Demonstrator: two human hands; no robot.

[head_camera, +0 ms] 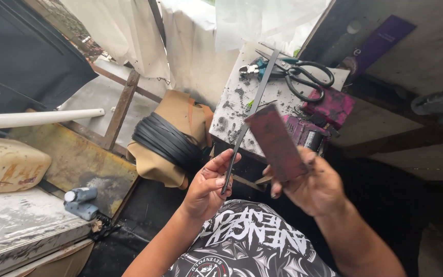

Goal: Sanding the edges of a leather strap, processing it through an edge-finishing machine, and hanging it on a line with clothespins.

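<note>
Purple strip of card (380, 42) with pale lettering leans against the dark wall at far right, and below it two magenta packets (329, 105) lie at the right edge of a grimy white slab (232, 102). A dirty cream jerrycan (6, 164) sits at the far left, under a white pipe (37, 118).

Near the middle, the left hand (206, 187) is raised with its palm turned inward, thumb and fingers pinched on the lower end of a long thin black strip (247, 120), which slants up and to the right over the slab. The right hand (311, 184) is clenched around the lower end of a flat dark reddish block (278, 141), held tilted just right of the strip; whether the two touch cannot be told.

On the slab's far end lie black-handled scissors (308, 77) and teal-handled cutters (257, 67), the strip's tip passing over them. A coil of black strapping (165, 141) rests on tan material left of the slab. Two small grey-blue cylinders (80, 202) lie on the near left bench. A black printed shirt fills the near foreground.
</note>
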